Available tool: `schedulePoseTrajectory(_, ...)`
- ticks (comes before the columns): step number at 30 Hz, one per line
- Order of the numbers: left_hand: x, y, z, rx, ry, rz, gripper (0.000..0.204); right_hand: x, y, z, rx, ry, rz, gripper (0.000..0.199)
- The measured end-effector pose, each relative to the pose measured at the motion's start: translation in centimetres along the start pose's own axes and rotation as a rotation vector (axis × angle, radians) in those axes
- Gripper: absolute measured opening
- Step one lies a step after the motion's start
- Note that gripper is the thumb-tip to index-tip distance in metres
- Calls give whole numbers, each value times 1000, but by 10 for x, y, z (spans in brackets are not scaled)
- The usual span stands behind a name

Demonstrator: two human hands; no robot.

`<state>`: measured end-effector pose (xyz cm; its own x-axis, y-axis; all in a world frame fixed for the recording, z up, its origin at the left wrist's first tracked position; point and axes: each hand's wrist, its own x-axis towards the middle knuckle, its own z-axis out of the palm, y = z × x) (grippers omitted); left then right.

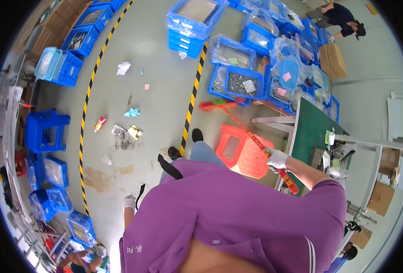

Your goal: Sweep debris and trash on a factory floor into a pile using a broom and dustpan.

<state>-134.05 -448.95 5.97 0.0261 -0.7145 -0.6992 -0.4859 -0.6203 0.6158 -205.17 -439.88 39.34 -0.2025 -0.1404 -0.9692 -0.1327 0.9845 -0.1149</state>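
Observation:
My right hand (pixel 278 160), in a white glove, is closed around the red, yellow-printed handle of a broom (pixel 249 132). The handle slants away to the left, and its red head lies near blue bins of small parts. Beside the handle stands a red plastic stool (pixel 255 158). My left hand (pixel 128 203), also gloved, hangs low at my left side, away from the broom; its fingers are too hidden to read. On the floor ahead lie a red-and-yellow packet (pixel 100 123), a crumpled blue piece (pixel 131 112), a yellow scrap (pixel 135 132) with dark dirt, and white paper (pixel 123 68).
Yellow-black tape (pixel 88 91) borders the walkway. Stacked blue crates (pixel 185 43) and part-filled bins (pixel 242 82) stand ahead and to the right. A green workbench (pixel 308 132) is at my right, a blue stool (pixel 46 129) at left. Another person (pixel 340 18) bends at far right.

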Motion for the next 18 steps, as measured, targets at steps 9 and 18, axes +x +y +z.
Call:
schedulePoseTrajectory(9, -37, 68, 59, 135, -18, -285, 32, 98, -101, 46, -390, -9, -327, 68)
schedulePoseTrajectory(18, -57, 61, 86, 177, -23, -297, 32, 130, -155, -38, -280, 174, -424, 68)
